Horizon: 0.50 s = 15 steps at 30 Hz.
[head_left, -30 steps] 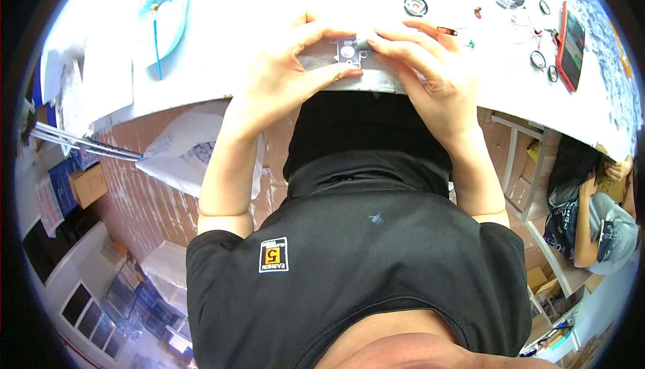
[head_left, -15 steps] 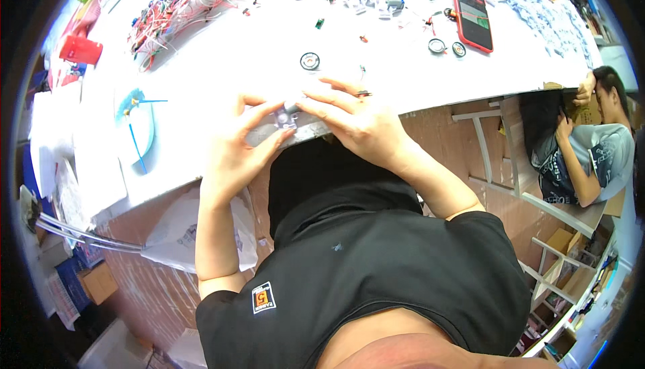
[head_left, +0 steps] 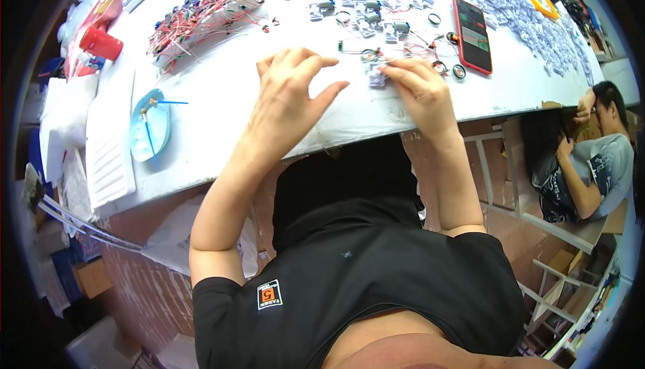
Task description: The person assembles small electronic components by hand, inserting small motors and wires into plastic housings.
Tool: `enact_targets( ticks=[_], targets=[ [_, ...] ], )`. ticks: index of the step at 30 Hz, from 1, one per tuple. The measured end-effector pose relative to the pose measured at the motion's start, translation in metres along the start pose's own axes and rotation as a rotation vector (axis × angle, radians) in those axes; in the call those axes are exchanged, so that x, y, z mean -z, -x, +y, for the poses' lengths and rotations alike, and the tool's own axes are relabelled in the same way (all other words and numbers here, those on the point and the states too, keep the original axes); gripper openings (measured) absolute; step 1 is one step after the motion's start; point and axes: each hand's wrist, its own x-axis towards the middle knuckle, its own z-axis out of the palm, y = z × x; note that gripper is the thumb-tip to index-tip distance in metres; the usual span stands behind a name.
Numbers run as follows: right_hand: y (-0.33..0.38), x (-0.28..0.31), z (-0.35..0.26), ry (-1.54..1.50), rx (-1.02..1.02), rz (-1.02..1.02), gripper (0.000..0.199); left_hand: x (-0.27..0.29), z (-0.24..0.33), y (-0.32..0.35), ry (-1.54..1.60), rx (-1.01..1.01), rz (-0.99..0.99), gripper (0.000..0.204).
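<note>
My left hand (head_left: 289,94) hovers over the white table with thumb and forefinger apart and nothing between them. At the table's middle right, the fingertips of my right hand (head_left: 424,90) pinch a small clear plastic housing (head_left: 376,79). A round speaker (head_left: 369,55) lies just beyond that housing, and a small green circuit board (head_left: 341,46) sits to its left. Two more round speakers (head_left: 459,71) rest to the right of my right hand. Thin red wires (head_left: 418,48) run close to its knuckles.
Clear housings with motors (head_left: 363,13) lie farther back, before a large pile of clear pieces (head_left: 504,16). A red-framed phone (head_left: 473,36) is at right. Wired parts (head_left: 205,23), a red cup (head_left: 101,43) and a blue dish (head_left: 151,127) occupy the left. Another person (head_left: 584,154) sits at right.
My hands have separated from the table's front edge. The right hand carried the clear housing forward and to the right; the left let go and moved forward, its fingers apart.
</note>
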Motion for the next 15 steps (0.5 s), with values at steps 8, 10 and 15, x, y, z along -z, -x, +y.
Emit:
enact_targets(
  ticks=[8, 10, 15],
  targets=[
    [-0.008, -0.002, 0.003, 0.161, -0.033, 0.047, 0.034, -0.003, -0.064, -0.039, -0.220, 0.049, -0.041, 0.021],
    [-0.006, 0.000, -0.001, 0.229, -0.018, 0.068, 0.036, -0.011, -0.080, -0.051, -0.296, 0.024, -0.021, 0.021],
    [0.007, 0.001, -0.020, 0.226, 0.043, 0.211, 0.042, -0.016, -0.135, -0.099, -0.403, -0.114, 0.076, 0.027]
  ],
)
